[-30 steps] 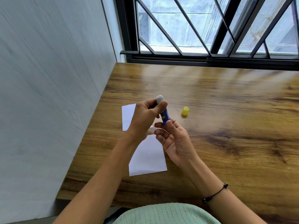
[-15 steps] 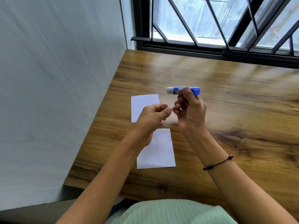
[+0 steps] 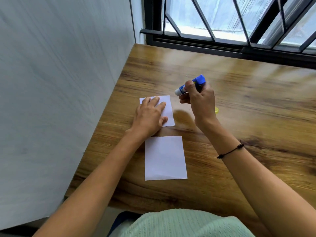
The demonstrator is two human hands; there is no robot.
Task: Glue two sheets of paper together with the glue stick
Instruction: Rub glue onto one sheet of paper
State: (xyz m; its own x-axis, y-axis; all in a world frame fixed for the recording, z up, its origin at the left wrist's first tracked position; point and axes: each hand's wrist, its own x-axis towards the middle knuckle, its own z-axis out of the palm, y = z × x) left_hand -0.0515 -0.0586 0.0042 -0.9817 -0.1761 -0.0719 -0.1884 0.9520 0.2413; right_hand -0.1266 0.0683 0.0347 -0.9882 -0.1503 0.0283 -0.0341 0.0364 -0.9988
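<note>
Since the earlier frame my left hand (image 3: 150, 115) has dropped flat, fingers straight, onto the far sheet (image 3: 168, 106), while my right hand (image 3: 199, 100) grips the uncapped glue stick (image 3: 189, 85) just right of that sheet; gluing comes next, needing tip lowered onto paper

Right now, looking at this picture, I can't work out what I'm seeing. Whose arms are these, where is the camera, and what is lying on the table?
There is no machine here, only a person working with bare hands. The camera sits on the person's head and looks down, so you see their own arms. The left hand lies flat on the far sheet of paper, on a wooden table. A second sheet lies nearer the body, apart from the first. The right hand grips a blue glue stick, uncapped, its pale tip pointing towards the far sheet. The yellow cap peeks out behind that hand.
</note>
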